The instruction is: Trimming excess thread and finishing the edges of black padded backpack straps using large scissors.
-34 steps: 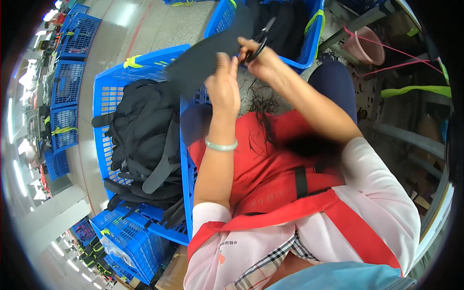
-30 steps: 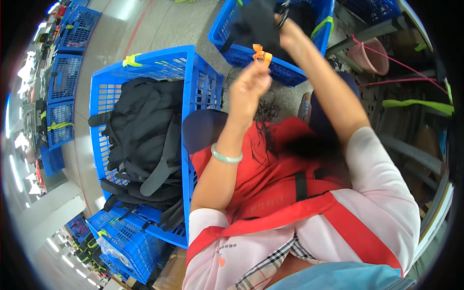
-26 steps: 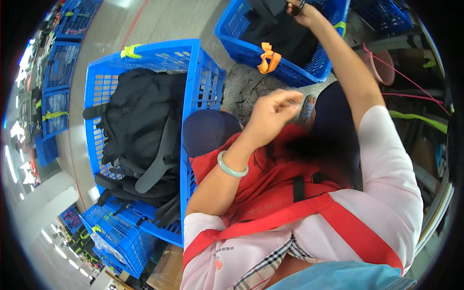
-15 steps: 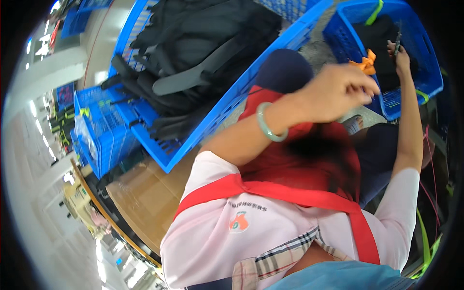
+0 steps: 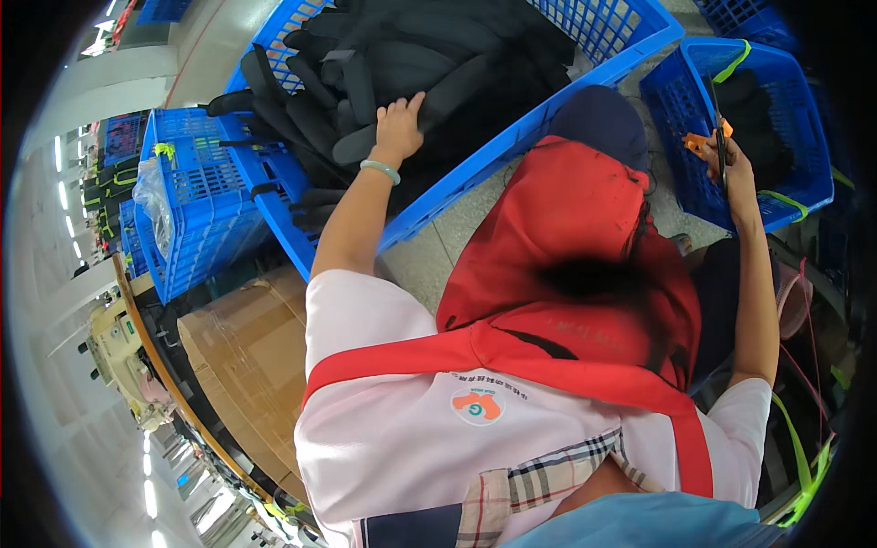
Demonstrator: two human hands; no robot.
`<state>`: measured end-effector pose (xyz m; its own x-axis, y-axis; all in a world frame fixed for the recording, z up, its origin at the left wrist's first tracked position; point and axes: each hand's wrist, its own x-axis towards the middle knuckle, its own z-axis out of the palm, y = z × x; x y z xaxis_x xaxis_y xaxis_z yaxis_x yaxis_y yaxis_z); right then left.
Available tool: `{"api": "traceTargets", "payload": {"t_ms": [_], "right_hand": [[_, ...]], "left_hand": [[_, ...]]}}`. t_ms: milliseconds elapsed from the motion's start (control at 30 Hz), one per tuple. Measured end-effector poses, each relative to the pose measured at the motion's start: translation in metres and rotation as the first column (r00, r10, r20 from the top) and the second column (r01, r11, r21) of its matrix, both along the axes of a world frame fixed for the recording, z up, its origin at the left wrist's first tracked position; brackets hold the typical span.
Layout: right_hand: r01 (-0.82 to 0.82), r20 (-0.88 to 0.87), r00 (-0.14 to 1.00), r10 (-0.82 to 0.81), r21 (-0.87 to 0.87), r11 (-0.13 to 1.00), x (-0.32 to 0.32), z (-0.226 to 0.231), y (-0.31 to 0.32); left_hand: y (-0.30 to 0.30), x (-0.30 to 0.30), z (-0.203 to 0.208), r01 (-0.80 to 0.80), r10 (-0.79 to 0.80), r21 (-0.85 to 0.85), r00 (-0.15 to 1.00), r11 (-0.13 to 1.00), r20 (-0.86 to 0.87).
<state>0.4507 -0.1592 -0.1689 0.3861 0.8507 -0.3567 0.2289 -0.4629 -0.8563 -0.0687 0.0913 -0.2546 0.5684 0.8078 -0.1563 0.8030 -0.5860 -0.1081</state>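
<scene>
My left hand (image 5: pixel 399 131), with a pale green bangle on its wrist, rests on a heap of dark padded fabric strips (image 5: pixel 461 87). Its fingers are spread over the rounded end of one strip. The heap fills a large blue plastic crate (image 5: pixel 440 203). My right hand (image 5: pixel 736 172) is closed round a pair of dark scissors (image 5: pixel 719 114), whose blades point away from me. It is above the near-left rim of a smaller blue basket (image 5: pixel 808 110), beside an orange ribbon (image 5: pixel 699 143). Dark pieces (image 5: pixel 754 114) lie inside that basket.
A red apron (image 5: pixel 548 228) covers my lap between the crate and the basket. Another blue crate (image 5: pixel 196 205) stands at the left, with a cardboard box (image 5: pixel 251 356) nearer me. A sewing machine (image 5: pixel 123 352) is at far left. Pink cord hangs at the right.
My left hand has swung left from over my lap, near the basket, onto the heap in the large crate. My right hand has drawn back toward the basket's near-left rim, still holding the scissors.
</scene>
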Motion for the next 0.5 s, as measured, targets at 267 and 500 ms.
{"api": "traceTargets", "payload": {"t_ms": [267, 500], "right_hand": [[-0.048, 0.223, 0.974, -0.051, 0.415, 0.909, -0.071, 0.082, -0.001], [-0.246, 0.396, 0.916, 0.061, 0.436, 0.866, -0.132, 0.144, -0.038]], "left_hand": [[-0.056, 0.063, 0.219, 0.040, 0.044, -0.088, 0.618, 0.995, 0.785], [-0.149, 0.093, 0.267, 0.533, -0.160, -0.405, 0.729, 0.743, 0.665]]}}
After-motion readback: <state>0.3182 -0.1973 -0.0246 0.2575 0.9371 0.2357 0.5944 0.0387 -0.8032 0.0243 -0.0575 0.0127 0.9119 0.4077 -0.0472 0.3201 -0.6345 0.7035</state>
